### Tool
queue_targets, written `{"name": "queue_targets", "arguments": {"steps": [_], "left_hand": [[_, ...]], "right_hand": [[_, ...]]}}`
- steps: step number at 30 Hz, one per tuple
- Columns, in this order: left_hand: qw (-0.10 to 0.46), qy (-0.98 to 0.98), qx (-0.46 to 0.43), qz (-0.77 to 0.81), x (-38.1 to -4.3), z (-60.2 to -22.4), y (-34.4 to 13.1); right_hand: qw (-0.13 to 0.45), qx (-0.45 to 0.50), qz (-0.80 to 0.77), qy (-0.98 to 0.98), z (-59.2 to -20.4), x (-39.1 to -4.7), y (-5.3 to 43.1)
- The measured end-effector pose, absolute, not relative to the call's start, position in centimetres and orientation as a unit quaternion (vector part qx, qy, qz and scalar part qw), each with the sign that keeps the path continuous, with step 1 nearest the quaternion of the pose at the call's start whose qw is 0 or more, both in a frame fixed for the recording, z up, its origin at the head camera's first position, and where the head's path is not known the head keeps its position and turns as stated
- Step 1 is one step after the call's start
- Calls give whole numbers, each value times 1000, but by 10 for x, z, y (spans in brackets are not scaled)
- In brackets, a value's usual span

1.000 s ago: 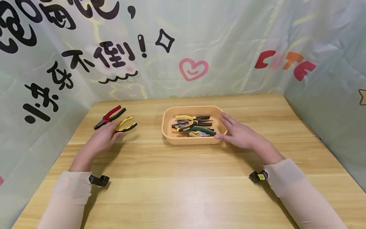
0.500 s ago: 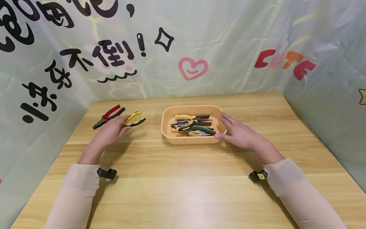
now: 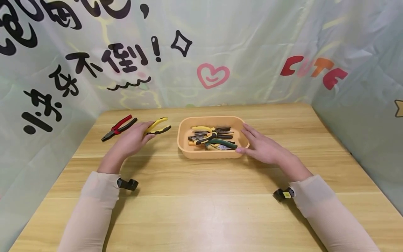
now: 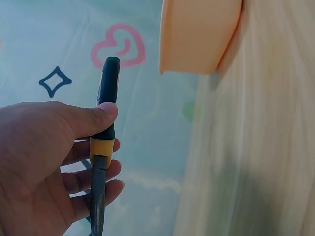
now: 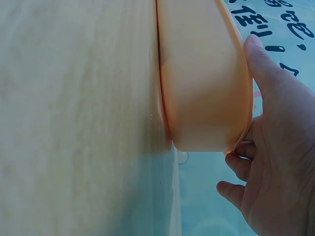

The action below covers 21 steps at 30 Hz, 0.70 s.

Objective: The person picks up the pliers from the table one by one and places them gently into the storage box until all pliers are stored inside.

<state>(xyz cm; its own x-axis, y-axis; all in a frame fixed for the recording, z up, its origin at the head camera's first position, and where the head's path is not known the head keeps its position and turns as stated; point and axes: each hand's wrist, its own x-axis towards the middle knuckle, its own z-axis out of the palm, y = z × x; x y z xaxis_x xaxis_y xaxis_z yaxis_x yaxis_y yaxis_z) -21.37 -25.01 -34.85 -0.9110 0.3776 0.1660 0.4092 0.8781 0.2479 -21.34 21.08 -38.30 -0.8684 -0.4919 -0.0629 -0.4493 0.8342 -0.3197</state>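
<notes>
My left hand (image 3: 133, 140) holds pliers (image 3: 157, 122) with yellow and black handles above the table, handles toward the basket. In the left wrist view, my thumb presses one side of those pliers (image 4: 102, 147), fingers behind, and the dark metal head points down. An orange plastic basket (image 3: 211, 154) stands at the table's middle back with several pliers (image 3: 217, 134) piled inside. My right hand (image 3: 266, 148) rests at the basket's right end, thumb at the near rim and fingers extended along the far corner. In the right wrist view, the lower fingers of this hand (image 5: 285, 142) are loosely bent beside the basket.
Red-and-black-handled pliers (image 3: 118, 129) lie on the wooden table (image 3: 201, 203), left of my left hand. A printed cloth (image 3: 252, 52) hangs behind the table and along both sides. Each wrist wears a small black camera.
My left hand has carried the yellow-and-black pliers rightward, away from the red-and-black ones and closer to the basket. My right hand and the basket have stayed in place.
</notes>
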Motion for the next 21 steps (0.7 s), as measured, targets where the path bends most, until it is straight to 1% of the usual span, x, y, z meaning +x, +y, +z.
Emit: {"name": "queue_targets", "arguments": {"steps": [8, 21], "left_hand": [[71, -962, -224, -141, -222, -346, -230], [42, -956, -244, -157, -234, -341, -192]], "right_hand": [[70, -246, -149, 955, -383, -213, 212], [67, -250, -150, 954, -384, -213, 212]]}}
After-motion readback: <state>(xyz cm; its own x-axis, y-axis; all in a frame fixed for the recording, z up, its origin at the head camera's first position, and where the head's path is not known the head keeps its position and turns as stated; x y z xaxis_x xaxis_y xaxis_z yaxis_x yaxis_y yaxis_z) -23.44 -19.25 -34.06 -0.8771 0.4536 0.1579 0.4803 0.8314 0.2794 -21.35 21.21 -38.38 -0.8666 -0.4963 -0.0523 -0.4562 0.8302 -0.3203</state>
